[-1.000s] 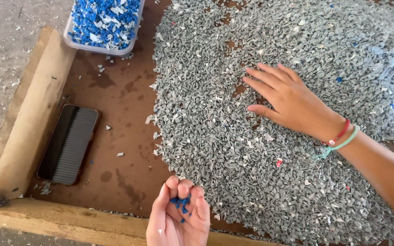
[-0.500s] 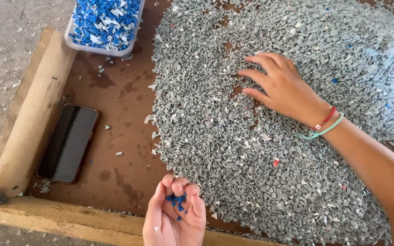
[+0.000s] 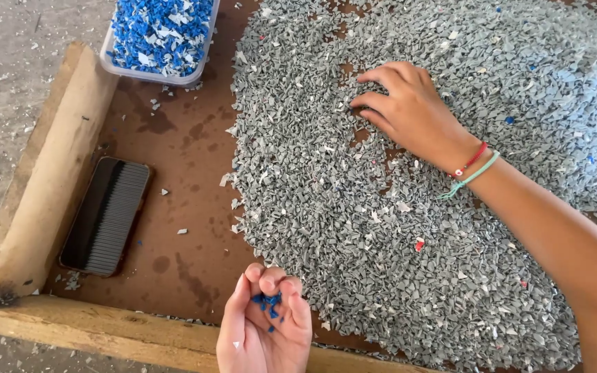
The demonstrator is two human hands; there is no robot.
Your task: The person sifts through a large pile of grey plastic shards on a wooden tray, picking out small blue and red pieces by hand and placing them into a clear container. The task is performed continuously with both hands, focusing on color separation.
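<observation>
My left hand (image 3: pixel 264 335) is cupped palm-up near the front wooden edge, its fingers closed over a few blue plastic flakes (image 3: pixel 268 301). My right hand (image 3: pixel 412 110) rests on a wide pile of grey plastic flakes (image 3: pixel 340 228), fingers bent and apart, with the fingertips pressed into the flakes. Nothing shows in its grip. Its wrist carries a red and a green string bracelet. A clear tub (image 3: pixel 152 74) full of blue flakes stands at the far left corner. A few blue and red flakes, such as one red flake (image 3: pixel 419 244), are scattered through the grey pile.
The pile lies on a brown board (image 3: pixel 181 145) framed by wooden rails (image 3: pixel 46 179) on the left and front. A dark flat phone-like slab (image 3: pixel 107 215) lies on the board near the left rail. Concrete floor lies beyond the rails.
My right hand slid farther up the pile and its fingers curled from flat to bent. My left hand stayed cupped on the blue flakes near the front edge.
</observation>
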